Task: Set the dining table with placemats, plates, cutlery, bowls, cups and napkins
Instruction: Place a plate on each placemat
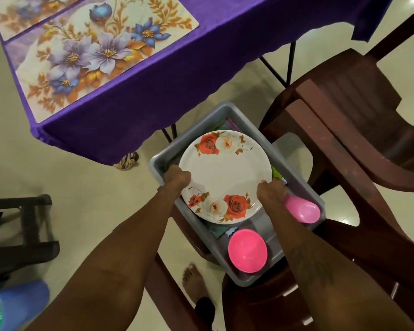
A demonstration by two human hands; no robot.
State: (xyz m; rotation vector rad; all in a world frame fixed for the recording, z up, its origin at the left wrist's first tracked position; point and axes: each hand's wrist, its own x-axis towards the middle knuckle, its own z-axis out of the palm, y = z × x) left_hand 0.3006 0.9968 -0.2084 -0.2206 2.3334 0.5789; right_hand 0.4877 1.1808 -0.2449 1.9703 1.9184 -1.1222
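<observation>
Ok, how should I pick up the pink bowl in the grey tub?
Pinch the pink bowl by its rim, coming from straight above. It seems to sit mouth up with the rim exposed, while the grey tub wall hugs its near side, so a side grip looks blocked.

White plate [225,173] with red-and-white roses; grey tub [249,125]; pink bowl [247,250] and cup [301,210]; purple tablecloth [213,56]; blue-and-lilac floral placemat [101,53].

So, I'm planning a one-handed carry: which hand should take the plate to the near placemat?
Left, probably. Both grip the plate, but the left hand holds the side toward the placemat, while the right hand sits on the far side.
</observation>
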